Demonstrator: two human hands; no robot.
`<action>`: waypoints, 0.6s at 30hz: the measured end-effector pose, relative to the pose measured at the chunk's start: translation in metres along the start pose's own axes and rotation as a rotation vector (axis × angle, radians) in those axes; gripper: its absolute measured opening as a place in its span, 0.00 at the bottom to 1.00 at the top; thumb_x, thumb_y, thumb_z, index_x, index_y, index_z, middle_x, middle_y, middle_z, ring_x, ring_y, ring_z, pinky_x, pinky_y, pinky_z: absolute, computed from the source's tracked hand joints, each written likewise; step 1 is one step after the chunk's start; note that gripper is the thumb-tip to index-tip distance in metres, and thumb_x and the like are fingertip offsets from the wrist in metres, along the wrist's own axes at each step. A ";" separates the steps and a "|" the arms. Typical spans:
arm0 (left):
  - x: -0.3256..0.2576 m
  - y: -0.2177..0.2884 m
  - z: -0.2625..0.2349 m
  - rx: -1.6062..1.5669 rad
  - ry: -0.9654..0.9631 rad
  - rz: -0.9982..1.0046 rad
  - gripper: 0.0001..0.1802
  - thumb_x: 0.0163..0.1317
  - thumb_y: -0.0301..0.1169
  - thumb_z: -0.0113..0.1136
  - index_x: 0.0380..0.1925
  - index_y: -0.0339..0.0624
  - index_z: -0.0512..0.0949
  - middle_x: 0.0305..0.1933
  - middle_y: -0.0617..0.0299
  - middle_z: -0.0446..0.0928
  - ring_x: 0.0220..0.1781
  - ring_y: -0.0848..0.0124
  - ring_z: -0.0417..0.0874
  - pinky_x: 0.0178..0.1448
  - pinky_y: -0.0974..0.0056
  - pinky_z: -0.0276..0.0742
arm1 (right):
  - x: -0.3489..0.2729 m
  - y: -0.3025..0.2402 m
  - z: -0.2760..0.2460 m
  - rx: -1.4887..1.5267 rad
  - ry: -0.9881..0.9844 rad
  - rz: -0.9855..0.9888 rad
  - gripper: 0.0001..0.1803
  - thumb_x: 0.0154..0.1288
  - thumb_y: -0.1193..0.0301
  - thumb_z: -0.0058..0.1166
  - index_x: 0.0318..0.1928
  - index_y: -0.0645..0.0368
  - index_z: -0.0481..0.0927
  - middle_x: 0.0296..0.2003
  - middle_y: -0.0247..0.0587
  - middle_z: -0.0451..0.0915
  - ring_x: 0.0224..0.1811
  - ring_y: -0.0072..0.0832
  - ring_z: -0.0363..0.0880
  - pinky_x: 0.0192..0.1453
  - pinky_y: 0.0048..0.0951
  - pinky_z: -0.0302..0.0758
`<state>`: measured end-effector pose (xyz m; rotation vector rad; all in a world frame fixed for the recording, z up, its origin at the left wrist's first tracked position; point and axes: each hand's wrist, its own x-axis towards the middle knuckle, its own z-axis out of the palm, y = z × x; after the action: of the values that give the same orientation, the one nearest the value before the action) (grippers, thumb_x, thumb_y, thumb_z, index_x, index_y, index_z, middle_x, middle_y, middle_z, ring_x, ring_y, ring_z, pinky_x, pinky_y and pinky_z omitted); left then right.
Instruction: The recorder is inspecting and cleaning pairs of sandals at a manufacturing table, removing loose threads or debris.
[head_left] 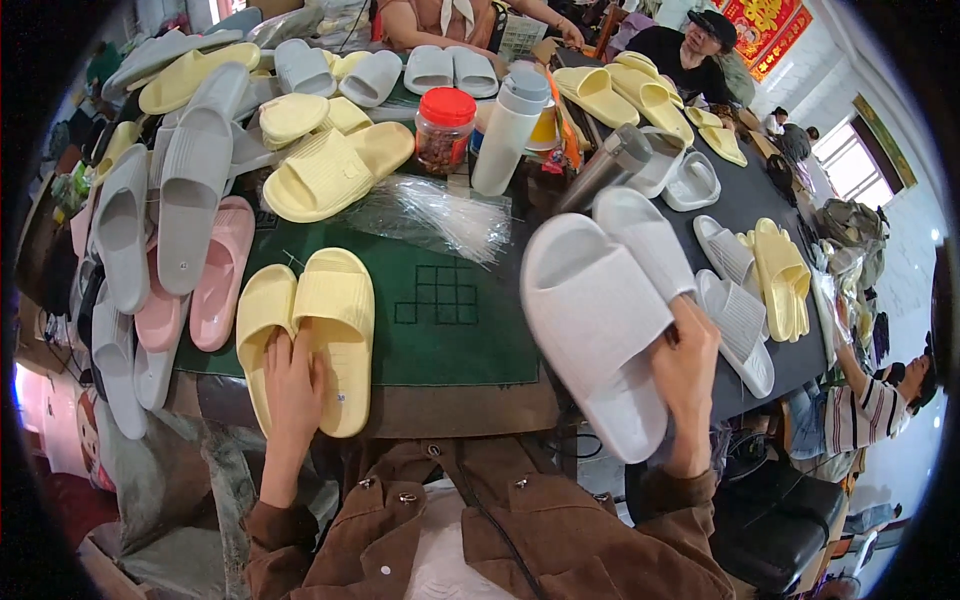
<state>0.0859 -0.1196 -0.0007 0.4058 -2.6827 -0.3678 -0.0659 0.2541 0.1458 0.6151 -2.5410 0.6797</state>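
Note:
My left hand [292, 385] rests flat on the heels of a pair of yellow slide slippers [310, 325] lying side by side on the green mat [440, 330]. My right hand [686, 372] grips a pair of white slide slippers [600, 310], held together and raised over the table's right front edge. Both sleeves are brown.
Piles of grey, pink and yellow slippers [170, 200] crowd the left and back. A red-lidded jar [443, 128], a white bottle [508, 122], a steel flask [605, 165] and clear plastic bags [440, 215] stand mid-table. More white and yellow slippers [760, 270] lie right. Other people sit around.

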 end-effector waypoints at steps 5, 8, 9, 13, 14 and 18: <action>-0.002 0.000 -0.002 -0.030 0.011 -0.004 0.25 0.60 0.26 0.55 0.58 0.33 0.68 0.54 0.39 0.67 0.59 0.42 0.66 0.64 0.47 0.61 | 0.018 -0.059 0.039 0.239 -0.069 -0.178 0.11 0.45 0.75 0.63 0.30 0.63 0.76 0.24 0.51 0.76 0.26 0.45 0.79 0.29 0.37 0.75; -0.002 -0.003 0.004 -0.045 0.032 0.007 0.24 0.59 0.25 0.55 0.58 0.33 0.69 0.55 0.39 0.67 0.59 0.42 0.65 0.64 0.47 0.60 | 0.024 -0.089 0.057 0.236 -0.136 -0.161 0.12 0.50 0.68 0.62 0.23 0.60 0.73 0.21 0.46 0.76 0.22 0.45 0.77 0.25 0.39 0.73; -0.003 -0.004 0.004 -0.040 0.051 0.014 0.24 0.59 0.25 0.55 0.58 0.33 0.69 0.55 0.40 0.67 0.60 0.42 0.65 0.64 0.47 0.60 | 0.025 -0.098 0.065 0.219 -0.136 -0.143 0.11 0.50 0.69 0.61 0.23 0.62 0.73 0.21 0.48 0.76 0.22 0.46 0.77 0.26 0.39 0.72; -0.001 -0.002 0.000 -0.101 -0.033 -0.049 0.22 0.59 0.25 0.54 0.56 0.33 0.69 0.59 0.36 0.65 0.63 0.41 0.63 0.67 0.47 0.58 | 0.019 -0.109 0.107 0.215 -0.180 -0.076 0.13 0.54 0.68 0.59 0.22 0.63 0.74 0.19 0.49 0.76 0.23 0.48 0.77 0.27 0.41 0.71; -0.003 -0.004 0.002 -0.101 -0.007 -0.038 0.23 0.60 0.25 0.54 0.56 0.33 0.69 0.60 0.36 0.65 0.63 0.40 0.62 0.67 0.47 0.58 | 0.016 -0.108 0.117 0.216 -0.181 -0.078 0.13 0.54 0.68 0.59 0.22 0.63 0.74 0.19 0.49 0.76 0.23 0.48 0.77 0.27 0.41 0.71; -0.003 -0.002 0.000 -0.098 0.010 -0.042 0.23 0.61 0.26 0.53 0.57 0.33 0.69 0.59 0.38 0.65 0.63 0.41 0.62 0.67 0.47 0.58 | -0.003 -0.103 0.151 0.181 -0.280 -0.019 0.14 0.56 0.64 0.57 0.23 0.63 0.75 0.21 0.49 0.78 0.25 0.49 0.78 0.29 0.44 0.72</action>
<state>0.0889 -0.1206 -0.0023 0.4343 -2.6368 -0.5066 -0.0542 0.0918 0.0629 0.8478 -2.7432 0.8784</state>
